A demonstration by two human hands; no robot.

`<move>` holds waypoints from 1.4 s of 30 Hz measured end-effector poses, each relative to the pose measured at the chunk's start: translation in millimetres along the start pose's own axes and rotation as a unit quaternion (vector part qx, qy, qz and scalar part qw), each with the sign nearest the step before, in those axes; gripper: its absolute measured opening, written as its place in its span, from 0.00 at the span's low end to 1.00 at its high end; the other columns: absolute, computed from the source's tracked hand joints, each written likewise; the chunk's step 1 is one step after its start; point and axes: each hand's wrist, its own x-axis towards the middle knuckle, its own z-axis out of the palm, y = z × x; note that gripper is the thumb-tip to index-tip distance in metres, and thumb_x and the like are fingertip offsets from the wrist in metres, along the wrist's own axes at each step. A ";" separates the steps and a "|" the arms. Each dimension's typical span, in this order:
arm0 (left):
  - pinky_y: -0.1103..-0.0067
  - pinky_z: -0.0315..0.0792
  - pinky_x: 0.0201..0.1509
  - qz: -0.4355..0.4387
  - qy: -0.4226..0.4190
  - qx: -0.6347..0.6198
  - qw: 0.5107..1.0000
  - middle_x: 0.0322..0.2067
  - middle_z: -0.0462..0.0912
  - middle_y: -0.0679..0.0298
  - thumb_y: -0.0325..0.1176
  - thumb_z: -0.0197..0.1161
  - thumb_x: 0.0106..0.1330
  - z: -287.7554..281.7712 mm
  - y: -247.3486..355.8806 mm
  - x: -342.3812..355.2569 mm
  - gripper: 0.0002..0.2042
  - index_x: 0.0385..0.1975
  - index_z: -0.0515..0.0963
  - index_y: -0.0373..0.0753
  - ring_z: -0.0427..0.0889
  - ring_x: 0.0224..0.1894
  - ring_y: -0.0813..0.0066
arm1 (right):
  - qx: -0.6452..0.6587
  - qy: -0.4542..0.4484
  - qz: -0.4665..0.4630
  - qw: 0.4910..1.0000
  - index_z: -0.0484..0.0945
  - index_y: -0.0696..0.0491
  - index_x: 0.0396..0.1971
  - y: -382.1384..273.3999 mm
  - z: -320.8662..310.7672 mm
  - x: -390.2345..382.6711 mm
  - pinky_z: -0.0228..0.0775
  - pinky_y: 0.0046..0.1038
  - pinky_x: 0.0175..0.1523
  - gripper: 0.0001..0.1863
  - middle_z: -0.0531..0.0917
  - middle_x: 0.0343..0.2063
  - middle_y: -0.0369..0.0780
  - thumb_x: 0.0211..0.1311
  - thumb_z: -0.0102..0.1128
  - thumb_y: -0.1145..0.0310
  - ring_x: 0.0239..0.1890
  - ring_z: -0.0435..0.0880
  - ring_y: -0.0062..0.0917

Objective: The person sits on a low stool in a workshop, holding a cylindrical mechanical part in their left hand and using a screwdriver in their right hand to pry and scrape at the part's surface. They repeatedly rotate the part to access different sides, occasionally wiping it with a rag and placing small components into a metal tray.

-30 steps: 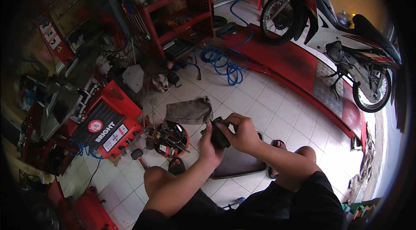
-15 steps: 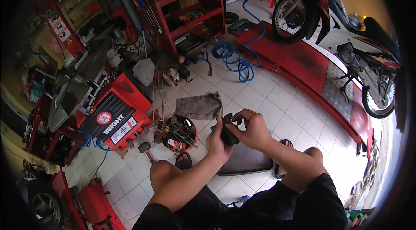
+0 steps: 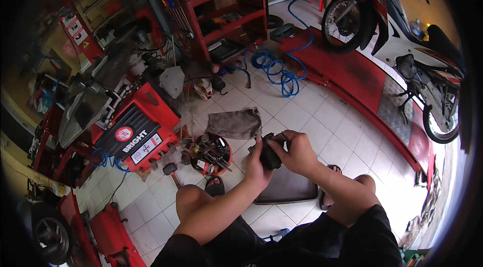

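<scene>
Above a shallow dark metal tray (image 3: pixel 289 199) on the floor, a small blackened mechanical part (image 3: pixel 271 157) is held up between both hands. My left hand (image 3: pixel 255 167) wraps its left side, thumb raised along it. At the upper right, the bent fingers and thumb of my right hand (image 3: pixel 298 153) close on the part. Its exact kind is too dark to make out, and the fingers hide some of it. Just beyond my hands a dirty grey cloth (image 3: pixel 234 123) lies flat on the tiles.
A red tub (image 3: pixel 229 160) full of tools stands left of my hands, by a hammer (image 3: pixel 171 169) and a red-and-black machine (image 3: pixel 146 136). Farther off are a red tool cart (image 3: pixel 229 30), coiled blue hose (image 3: pixel 282 73), and a motorcycle (image 3: pixel 397 51) beside a red lift platform (image 3: pixel 347 73).
The whole view has shifted slightly, so the surroundings sit a little more to the right and lower. My right fingers have moved slightly on the part; both hands still hold it.
</scene>
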 end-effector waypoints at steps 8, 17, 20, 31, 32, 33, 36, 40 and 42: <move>0.76 0.75 0.49 0.015 0.018 -0.034 0.999 0.43 0.80 0.65 0.51 0.65 0.70 -5.5 -0.2 1.3 0.23 0.49 0.75 0.36 0.80 0.45 0.77 | 0.021 -0.009 0.034 0.999 0.85 0.61 0.28 -1.5 4.1 1.8 0.72 0.34 0.30 0.11 0.83 0.22 0.48 0.56 0.71 0.67 0.20 0.80 0.38; 0.77 0.77 0.49 0.013 0.033 -0.049 0.998 0.41 0.81 0.66 0.49 0.66 0.69 -3.6 -5.7 3.2 0.20 0.47 0.76 0.36 0.81 0.43 0.77 | 0.013 -0.017 0.040 0.999 0.84 0.60 0.32 4.8 6.1 -1.6 0.71 0.33 0.30 0.12 0.84 0.24 0.47 0.56 0.71 0.66 0.21 0.80 0.36; 0.77 0.77 0.48 0.009 0.018 -0.053 0.998 0.40 0.82 0.66 0.48 0.66 0.69 -2.7 -0.4 2.2 0.20 0.46 0.76 0.37 0.82 0.43 0.77 | 0.007 -0.019 0.042 0.999 0.85 0.59 0.32 -3.8 5.4 0.4 0.70 0.31 0.29 0.11 0.83 0.23 0.46 0.58 0.70 0.66 0.20 0.78 0.31; 0.78 0.76 0.43 0.000 0.027 -0.037 0.999 0.38 0.80 0.68 0.52 0.66 0.68 -2.9 1.4 -2.4 0.22 0.45 0.75 0.38 0.80 0.40 0.79 | 0.045 -0.024 0.063 0.997 0.84 0.58 0.32 1.6 14.0 -0.6 0.66 0.28 0.25 0.10 0.83 0.18 0.42 0.58 0.71 0.67 0.15 0.71 0.24; 0.78 0.76 0.43 0.001 0.029 -0.038 0.999 0.38 0.80 0.68 0.52 0.66 0.68 -1.2 2.1 -2.4 0.22 0.45 0.75 0.38 0.80 0.40 0.79 | 0.046 -0.022 0.060 0.997 0.84 0.58 0.32 2.9 14.5 -0.6 0.65 0.28 0.25 0.10 0.83 0.18 0.42 0.58 0.71 0.67 0.15 0.71 0.24; 0.78 0.76 0.43 0.002 0.031 -0.039 0.999 0.38 0.80 0.68 0.52 0.66 0.68 -0.1 2.5 -2.3 0.22 0.45 0.75 0.38 0.80 0.40 0.79 | 0.047 -0.019 0.058 0.997 0.83 0.58 0.31 5.3 15.1 -0.9 0.65 0.28 0.25 0.10 0.83 0.19 0.42 0.58 0.71 0.67 0.15 0.71 0.24; 0.78 0.76 0.43 0.008 0.040 -0.041 0.998 0.38 0.80 0.68 0.52 0.66 0.68 -3.5 4.8 -4.1 0.22 0.46 0.75 0.38 0.80 0.40 0.79 | 0.023 -0.026 0.054 0.998 0.83 0.60 0.31 -4.3 13.6 -0.2 0.65 0.28 0.24 0.09 0.83 0.19 0.43 0.59 0.69 0.68 0.15 0.71 0.24; 0.76 0.71 0.56 -0.008 0.009 -0.017 1.000 0.45 0.82 0.65 0.55 0.58 0.73 -12.7 -3.6 4.8 0.23 0.52 0.76 0.40 0.80 0.50 0.75 | 0.041 -0.017 0.075 0.996 0.83 0.61 0.32 -3.3 11.9 -0.7 0.66 0.29 0.25 0.10 0.84 0.19 0.45 0.60 0.69 0.68 0.15 0.73 0.26; 0.76 0.71 0.56 -0.010 0.018 -0.024 1.000 0.45 0.83 0.66 0.55 0.57 0.73 -21.0 -5.2 11.3 0.23 0.52 0.76 0.41 0.80 0.50 0.76 | 0.063 -0.007 0.035 0.997 0.83 0.61 0.33 10.9 18.1 2.8 0.68 0.30 0.26 0.11 0.83 0.19 0.46 0.59 0.70 0.67 0.17 0.76 0.28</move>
